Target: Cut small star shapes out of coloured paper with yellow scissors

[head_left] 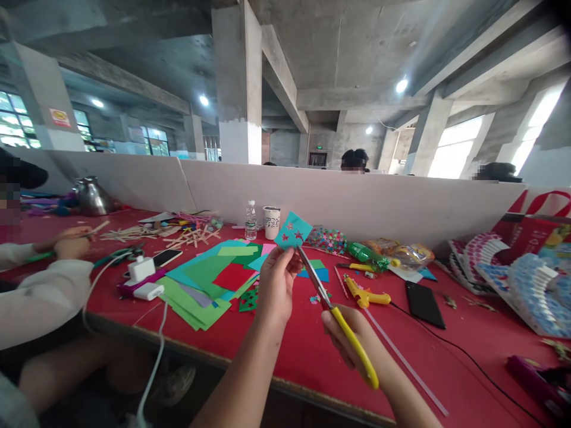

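My left hand point(277, 279) pinches the lower corner of a small teal paper square point(292, 229) with star stickers on it, raised above the table. In my right hand point(350, 333) are scissors with yellow handles point(352, 339); their blades point(314, 276) point up and away, with the tips near the paper's lower edge. Whether the tips touch the paper I cannot tell. Coloured paper sheets point(191, 303) lie to the left of my left hand, along with a green star-patterned piece point(248, 301). A few loose stars point(314, 299) are scattered beyond my right hand.
A yellow glue gun point(366, 293) and black phone point(424, 304) lie at right on the red table point(307, 362). A bottle point(251, 221), a cup point(272, 223) and a bag of stars point(328, 239) stand near the white partition point(312, 190). At left, a co-worker's hands point(74, 241) hold a stick.
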`<state>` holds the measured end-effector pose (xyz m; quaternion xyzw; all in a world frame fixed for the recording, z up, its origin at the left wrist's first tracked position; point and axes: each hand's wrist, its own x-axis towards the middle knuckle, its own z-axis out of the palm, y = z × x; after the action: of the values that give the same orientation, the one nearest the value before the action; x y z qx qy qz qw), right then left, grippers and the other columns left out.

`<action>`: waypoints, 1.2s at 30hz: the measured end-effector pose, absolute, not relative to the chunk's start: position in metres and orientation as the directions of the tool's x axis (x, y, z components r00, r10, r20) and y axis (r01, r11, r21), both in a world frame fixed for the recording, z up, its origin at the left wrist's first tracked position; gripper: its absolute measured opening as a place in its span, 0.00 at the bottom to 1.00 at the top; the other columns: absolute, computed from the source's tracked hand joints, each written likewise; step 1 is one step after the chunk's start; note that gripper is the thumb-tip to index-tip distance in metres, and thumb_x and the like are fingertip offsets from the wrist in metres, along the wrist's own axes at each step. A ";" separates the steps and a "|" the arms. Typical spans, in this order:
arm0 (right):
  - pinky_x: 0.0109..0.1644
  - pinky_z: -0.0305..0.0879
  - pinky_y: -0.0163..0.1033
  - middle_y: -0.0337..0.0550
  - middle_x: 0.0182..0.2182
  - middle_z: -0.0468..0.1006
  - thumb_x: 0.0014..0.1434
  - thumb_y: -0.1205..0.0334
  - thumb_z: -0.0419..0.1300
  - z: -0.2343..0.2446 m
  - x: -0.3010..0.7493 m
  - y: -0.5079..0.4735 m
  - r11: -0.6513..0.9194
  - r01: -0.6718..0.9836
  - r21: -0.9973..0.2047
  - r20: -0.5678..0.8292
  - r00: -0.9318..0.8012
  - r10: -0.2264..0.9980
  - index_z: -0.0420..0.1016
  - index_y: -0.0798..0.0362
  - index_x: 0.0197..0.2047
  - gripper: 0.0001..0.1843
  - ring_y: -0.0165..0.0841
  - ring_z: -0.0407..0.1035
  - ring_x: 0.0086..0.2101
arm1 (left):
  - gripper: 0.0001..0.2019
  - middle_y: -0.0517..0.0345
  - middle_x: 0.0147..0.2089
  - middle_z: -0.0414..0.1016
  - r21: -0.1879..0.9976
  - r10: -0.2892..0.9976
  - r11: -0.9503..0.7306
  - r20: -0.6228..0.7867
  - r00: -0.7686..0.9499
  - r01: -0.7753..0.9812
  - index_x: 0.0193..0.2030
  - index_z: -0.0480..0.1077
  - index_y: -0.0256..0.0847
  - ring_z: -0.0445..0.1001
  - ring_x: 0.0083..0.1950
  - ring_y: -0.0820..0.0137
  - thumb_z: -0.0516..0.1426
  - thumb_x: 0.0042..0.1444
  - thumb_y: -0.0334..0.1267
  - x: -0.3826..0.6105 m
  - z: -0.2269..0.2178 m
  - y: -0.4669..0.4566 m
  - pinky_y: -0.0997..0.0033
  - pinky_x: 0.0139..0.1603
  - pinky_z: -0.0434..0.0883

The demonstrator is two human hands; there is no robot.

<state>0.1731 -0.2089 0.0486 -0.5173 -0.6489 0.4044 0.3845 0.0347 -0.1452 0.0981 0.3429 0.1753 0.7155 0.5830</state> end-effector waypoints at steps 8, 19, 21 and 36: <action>0.18 0.48 0.31 0.28 0.14 0.56 0.55 0.29 0.44 0.063 0.184 -0.225 0.215 0.420 -0.882 0.124 -0.234 0.964 0.59 0.51 0.28 0.31 0.24 0.52 0.14 | 0.06 0.63 0.26 0.66 0.809 0.880 -0.444 0.474 -0.019 -0.385 0.31 0.69 0.39 0.63 0.28 0.76 0.58 0.54 0.39 0.023 0.102 -0.152 0.76 0.30 0.62; 0.21 0.49 0.32 0.28 0.14 0.56 0.54 0.29 0.45 0.076 0.193 -0.235 0.183 0.422 -0.888 0.071 -0.267 0.961 0.61 0.52 0.30 0.32 0.24 0.51 0.15 | 0.07 0.63 0.24 0.66 0.836 0.864 -0.479 0.502 0.022 -0.269 0.29 0.67 0.39 0.63 0.26 0.76 0.56 0.56 0.38 0.021 0.106 -0.156 0.76 0.29 0.62; 0.21 0.50 0.32 0.29 0.15 0.57 0.55 0.29 0.45 0.076 0.194 -0.234 0.203 0.428 -0.881 0.077 -0.293 0.953 0.61 0.52 0.30 0.31 0.25 0.52 0.16 | 0.07 0.63 0.25 0.66 0.839 0.864 -0.484 0.503 0.017 -0.250 0.30 0.67 0.39 0.64 0.27 0.76 0.55 0.57 0.39 0.021 0.106 -0.155 0.76 0.29 0.63; 0.18 0.47 0.30 0.28 0.12 0.56 0.54 0.28 0.45 0.074 0.193 -0.235 0.136 0.420 -0.897 0.044 -0.221 0.974 0.61 0.51 0.29 0.32 0.23 0.49 0.14 | 0.08 0.63 0.25 0.66 0.860 0.860 -0.496 0.506 0.065 -0.120 0.30 0.67 0.40 0.65 0.27 0.74 0.55 0.57 0.41 0.018 0.109 -0.158 0.74 0.31 0.63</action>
<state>0.1926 -0.2351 0.0739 -0.5204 -0.6701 0.4016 0.3447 0.0182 -0.1579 0.1094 0.6106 0.3032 0.6127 0.3998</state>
